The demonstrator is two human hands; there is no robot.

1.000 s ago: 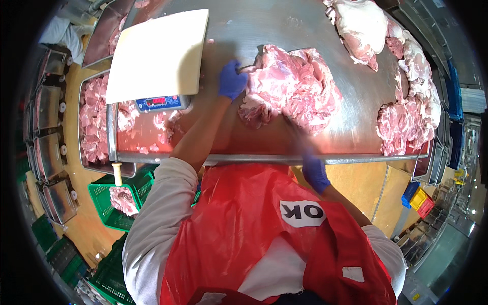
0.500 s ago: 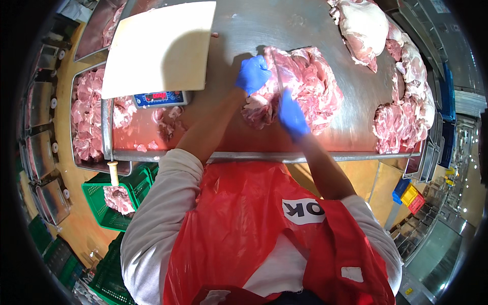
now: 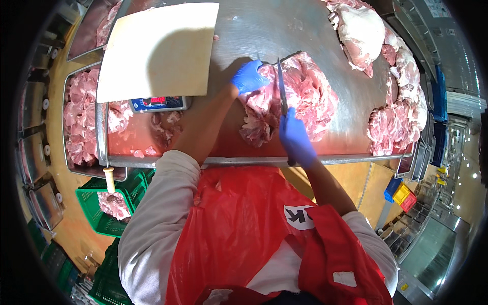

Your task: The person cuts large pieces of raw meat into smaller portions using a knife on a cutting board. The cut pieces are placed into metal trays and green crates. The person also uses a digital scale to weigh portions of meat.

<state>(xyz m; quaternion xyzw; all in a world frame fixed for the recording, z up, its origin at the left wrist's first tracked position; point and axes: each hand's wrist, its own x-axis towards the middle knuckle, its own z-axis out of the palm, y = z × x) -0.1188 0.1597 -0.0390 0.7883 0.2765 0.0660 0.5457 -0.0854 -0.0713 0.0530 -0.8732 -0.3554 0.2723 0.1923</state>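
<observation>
In blue gloves, my left hand grips the upper left part of a large pink piece of raw meat lying on the steel table. My right hand holds a long knife over the meat, its blade pointing away from me, slightly right of my left hand. Whether the blade touches or cuts into the meat I cannot tell.
At left, a cream board sits above a blue scale, beside trays of meat pieces. Large cuts line the table's right side. A green crate stands below left; colored crates stand lower right.
My right hand has risen from the near table edge onto the meat with the knife. My left hand has moved right and slightly up from where it was a second ago.
</observation>
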